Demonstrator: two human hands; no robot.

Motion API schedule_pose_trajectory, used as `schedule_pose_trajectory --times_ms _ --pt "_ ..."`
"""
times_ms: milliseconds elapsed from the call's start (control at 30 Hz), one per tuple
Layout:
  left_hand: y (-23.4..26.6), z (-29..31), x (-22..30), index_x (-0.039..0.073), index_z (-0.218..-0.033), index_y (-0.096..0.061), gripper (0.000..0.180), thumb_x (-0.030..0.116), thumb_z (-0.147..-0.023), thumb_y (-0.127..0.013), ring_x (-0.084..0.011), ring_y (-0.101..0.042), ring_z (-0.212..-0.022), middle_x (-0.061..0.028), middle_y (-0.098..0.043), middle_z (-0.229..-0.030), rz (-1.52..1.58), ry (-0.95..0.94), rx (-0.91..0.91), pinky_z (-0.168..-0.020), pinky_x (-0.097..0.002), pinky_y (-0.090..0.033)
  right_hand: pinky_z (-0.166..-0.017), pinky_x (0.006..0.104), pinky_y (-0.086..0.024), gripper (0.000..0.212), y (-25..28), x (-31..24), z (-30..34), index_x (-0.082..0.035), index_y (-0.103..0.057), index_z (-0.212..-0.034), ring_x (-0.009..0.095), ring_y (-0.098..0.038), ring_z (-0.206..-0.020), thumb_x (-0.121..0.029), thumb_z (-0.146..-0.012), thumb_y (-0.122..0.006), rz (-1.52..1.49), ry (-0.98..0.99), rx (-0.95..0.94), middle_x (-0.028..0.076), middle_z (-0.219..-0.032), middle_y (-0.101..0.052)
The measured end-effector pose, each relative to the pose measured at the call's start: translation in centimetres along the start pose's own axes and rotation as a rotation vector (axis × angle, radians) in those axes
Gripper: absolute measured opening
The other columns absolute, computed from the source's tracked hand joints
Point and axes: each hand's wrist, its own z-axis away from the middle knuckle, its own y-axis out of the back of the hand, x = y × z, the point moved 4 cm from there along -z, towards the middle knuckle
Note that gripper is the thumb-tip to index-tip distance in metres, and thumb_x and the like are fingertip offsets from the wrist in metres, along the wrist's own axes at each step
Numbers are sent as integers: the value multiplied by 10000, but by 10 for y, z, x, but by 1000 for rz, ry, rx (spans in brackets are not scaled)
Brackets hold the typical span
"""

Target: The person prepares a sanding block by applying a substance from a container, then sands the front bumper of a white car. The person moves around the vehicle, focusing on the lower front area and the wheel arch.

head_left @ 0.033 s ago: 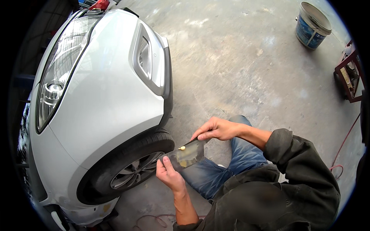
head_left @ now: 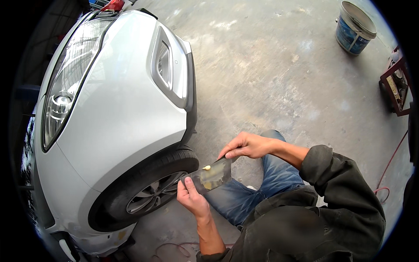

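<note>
A flat grey mixing plate (head_left: pixel 224 169) is held tilted over my lap, in front of the car's wheel (head_left: pixel 152 196). My left hand (head_left: pixel 193 199) grips its left end, thumb on top and the fingers mostly hidden beneath. On the plate sit a small pale-yellow blob of paste (head_left: pixel 207 167) and a thin yellowish smear (head_left: pixel 212 180). At the far right corner of the plate, my right hand (head_left: pixel 248 145) is closed in a pinch. Something thin and dark shows under its fingertips; whether it is the plate's edge or a separate spreader I cannot tell.
The silver car's front corner (head_left: pixel 115 100) fills the left, with its headlight (head_left: pixel 63 98) and bumper. A paint-marked bucket (head_left: pixel 355 28) stands at the far right on the concrete floor (head_left: pixel 262 70). Below it is a dark red box of items (head_left: pixel 396 83). Red hose (head_left: pixel 390 163) trails along the right.
</note>
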Motion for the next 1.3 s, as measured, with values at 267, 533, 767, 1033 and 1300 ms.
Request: schedule_pose_trajectory --times_ms 267,533,767,1033,1300 --pt "4 -9 6 -40 -899 -591 259 156 -1017 -469 -104 -573 -721 -64 -651 -824 -182 -66 82 -676 -261 -475 -729 265 -520 168 -7 31 17 -4 -670 -1050 80 -639 -833 -132 -949 -632 -690 14 892 30 -995 -690" --pt "25 -15 -18 -54 -940 -588 254 149 -1020 -459 -111 -602 -774 -92 -672 -872 -95 -28 37 -704 -257 -491 -807 298 -475 254 -94 -6 13 -113 -712 -1031 151 -647 -932 -124 -783 -660 929 753 733 -7 -1105 -700" --pt "49 -19 -33 -61 -948 -584 257 145 -1020 -448 -129 -616 -787 -107 -664 -916 -7 -27 9 -728 -265 -506 -800 306 -459 290 -121 14 -8 -95 -707 -1046 151 -629 -917 -136 -762 -666 977 766 711 2 -1136 -688" --pt "66 -24 -47 -61 -922 -572 263 149 -1020 -448 -127 -608 -772 -108 -662 -896 14 -50 12 -713 -258 -499 -810 316 -458 297 -138 24 -18 -96 -705 -1058 153 -619 -924 -137 -767 -661 991 750 716 2 -1144 -685" --pt "79 -33 -65 -61 -858 -538 282 156 -1019 -456 -118 -573 -747 -99 -644 -842 40 -25 80 -681 -263 -486 -822 332 -475 282 -148 45 -32 -90 -703 -1051 168 -617 -944 -121 -776 -652 963 747 646 16 -1135 -687"
